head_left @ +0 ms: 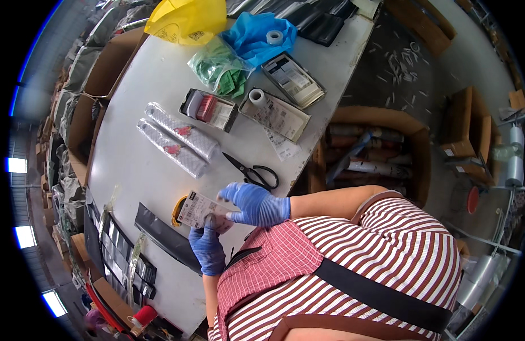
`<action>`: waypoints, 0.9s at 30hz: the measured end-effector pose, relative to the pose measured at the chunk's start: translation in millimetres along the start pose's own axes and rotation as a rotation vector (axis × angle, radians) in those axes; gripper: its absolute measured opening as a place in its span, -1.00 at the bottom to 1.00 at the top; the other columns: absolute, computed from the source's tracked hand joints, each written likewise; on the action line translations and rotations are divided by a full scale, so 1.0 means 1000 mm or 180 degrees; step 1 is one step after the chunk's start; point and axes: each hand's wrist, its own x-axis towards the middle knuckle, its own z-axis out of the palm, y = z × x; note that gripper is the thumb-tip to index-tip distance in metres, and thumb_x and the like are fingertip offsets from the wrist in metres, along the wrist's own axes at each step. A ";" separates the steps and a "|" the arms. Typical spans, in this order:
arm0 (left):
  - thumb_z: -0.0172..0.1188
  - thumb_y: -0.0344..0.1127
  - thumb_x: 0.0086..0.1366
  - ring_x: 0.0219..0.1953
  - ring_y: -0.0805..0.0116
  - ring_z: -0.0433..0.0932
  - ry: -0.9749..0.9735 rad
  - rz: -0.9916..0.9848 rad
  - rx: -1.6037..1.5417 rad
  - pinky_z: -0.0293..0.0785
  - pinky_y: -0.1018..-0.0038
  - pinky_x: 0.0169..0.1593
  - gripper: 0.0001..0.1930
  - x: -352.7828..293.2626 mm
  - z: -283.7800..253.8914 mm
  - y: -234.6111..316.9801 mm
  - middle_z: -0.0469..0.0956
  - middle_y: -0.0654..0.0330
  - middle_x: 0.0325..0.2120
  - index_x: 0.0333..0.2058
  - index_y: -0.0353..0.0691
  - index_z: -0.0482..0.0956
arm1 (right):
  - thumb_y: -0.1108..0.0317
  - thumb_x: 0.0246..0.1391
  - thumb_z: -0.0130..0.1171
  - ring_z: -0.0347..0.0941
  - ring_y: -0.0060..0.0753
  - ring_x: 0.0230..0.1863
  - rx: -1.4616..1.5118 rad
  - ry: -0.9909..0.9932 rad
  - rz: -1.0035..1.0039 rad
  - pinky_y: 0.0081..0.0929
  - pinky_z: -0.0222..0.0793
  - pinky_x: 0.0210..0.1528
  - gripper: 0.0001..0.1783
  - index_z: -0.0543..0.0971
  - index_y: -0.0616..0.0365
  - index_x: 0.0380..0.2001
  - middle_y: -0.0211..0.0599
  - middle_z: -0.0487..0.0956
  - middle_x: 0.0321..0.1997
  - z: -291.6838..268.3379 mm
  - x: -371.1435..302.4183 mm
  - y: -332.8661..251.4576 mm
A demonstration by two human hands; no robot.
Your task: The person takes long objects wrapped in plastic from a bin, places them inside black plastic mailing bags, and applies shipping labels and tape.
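My left hand (208, 250), in a blue glove, is closed on the lower edge of a white printed label sheet (201, 211). My right hand (255, 206), gloved the same, is at the sheet's right edge, fingers stretched and apart from the thumb. Beyond the hands lie black-handled scissors (254, 173). Two clear-wrapped rolls (183, 136) with red marks rest side by side farther off. Partly hidden behind the sheet is a yellow tape roll (178, 211).
Small boxes of labels (210, 111) stand mid-table beside a bag of green pieces (223, 71). Yellow (188, 21) and blue bags (256, 37) lie at the back. Black plastic strips (165, 236) lie left. A carton of wrapped rolls (382, 113) stands right of the table edge.
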 end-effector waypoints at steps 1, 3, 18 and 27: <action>0.25 -0.27 0.28 -0.33 0.49 0.55 -0.0028 0.0023 -0.0145 0.48 0.54 -0.19 -0.73 -0.003 -0.001 0.002 0.63 0.22 -0.34 -0.14 -0.34 0.57 | 0.16 0.07 0.19 0.53 0.02 -0.26 0.0112 0.0428 0.0150 -0.27 0.45 -0.17 -0.66 0.54 0.21 -0.21 -0.02 0.57 -0.35 -0.001 -0.001 0.000; 0.26 -0.29 0.27 -0.34 0.51 0.55 -0.0020 0.0121 0.0236 0.48 0.54 -0.18 -0.74 -0.001 -0.009 -0.008 0.63 0.23 -0.35 -0.16 -0.34 0.57 | 0.16 0.05 0.20 0.52 0.07 -0.26 0.0340 -0.0230 0.0416 -0.22 0.43 -0.17 -0.65 0.53 0.22 -0.23 0.02 0.57 -0.35 -0.006 0.001 0.003; 0.27 -0.44 0.19 -0.45 0.45 0.56 0.0364 0.0295 -0.0079 0.49 0.54 -0.41 -0.75 -0.040 -0.071 0.002 0.62 0.16 -0.39 -0.15 -0.35 0.52 | 0.19 0.27 -0.04 0.47 -0.61 -0.47 0.2150 -0.0907 0.1577 -0.61 0.40 -0.38 -0.67 0.57 0.26 -0.27 -0.39 0.55 -0.48 0.046 0.008 -0.042; 0.27 -0.45 0.19 -0.42 0.48 0.57 0.0746 0.0449 -0.0449 0.52 0.56 -0.39 -0.74 -0.067 -0.114 -0.003 0.61 0.17 -0.37 -0.14 -0.34 0.52 | 0.25 0.21 0.02 0.49 -0.61 -0.43 0.2182 -0.1252 0.1826 -0.61 0.46 -0.32 -0.72 0.55 0.29 -0.24 -0.28 0.60 -0.38 0.083 0.008 -0.070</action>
